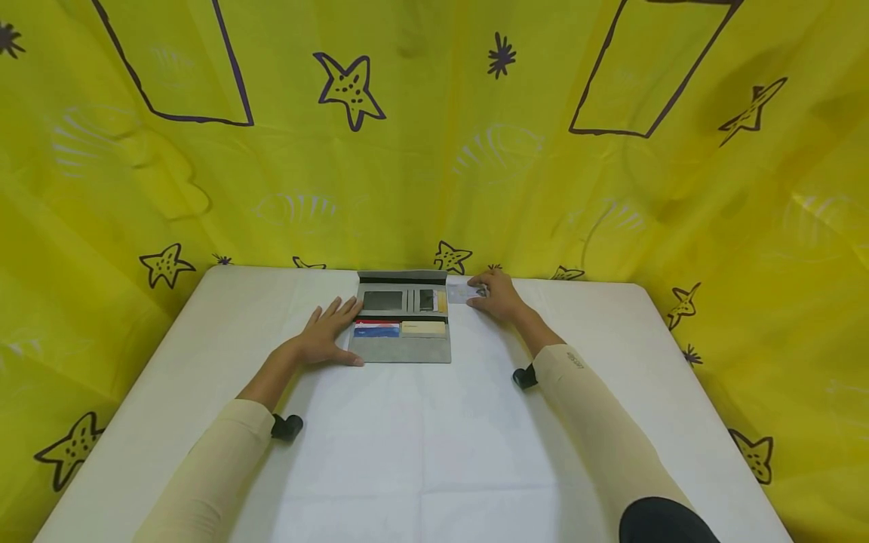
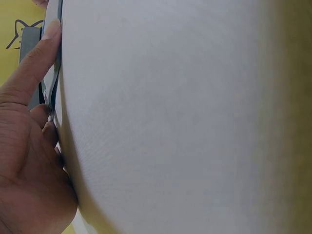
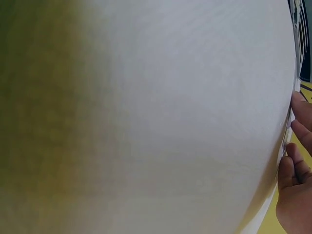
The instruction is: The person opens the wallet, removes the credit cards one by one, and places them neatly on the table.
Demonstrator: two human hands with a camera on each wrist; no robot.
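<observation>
A grey wallet (image 1: 400, 351) lies unfolded near the table's far edge. Several cards fill its slots, among them a red, white and blue card (image 1: 376, 329) and a cream card (image 1: 423, 329). My left hand (image 1: 324, 338) rests along the wallet's left side, fingers spread, thumb on its lower left corner; the left wrist view shows that thumb (image 2: 36, 61) pressing the edge. On the other side, my right hand (image 1: 501, 296) pinches a pale card (image 1: 459, 293) by its right end. That card is level with the wallet's upper slots; whether its left end is inside cannot be told.
A white cloth covers the table (image 1: 421, 452). Behind it and at both sides hangs a yellow curtain (image 1: 407, 173) with dark starfish drawings, close to the table's far edge. Dark wrist devices (image 1: 287, 427) sit at both sleeve cuffs.
</observation>
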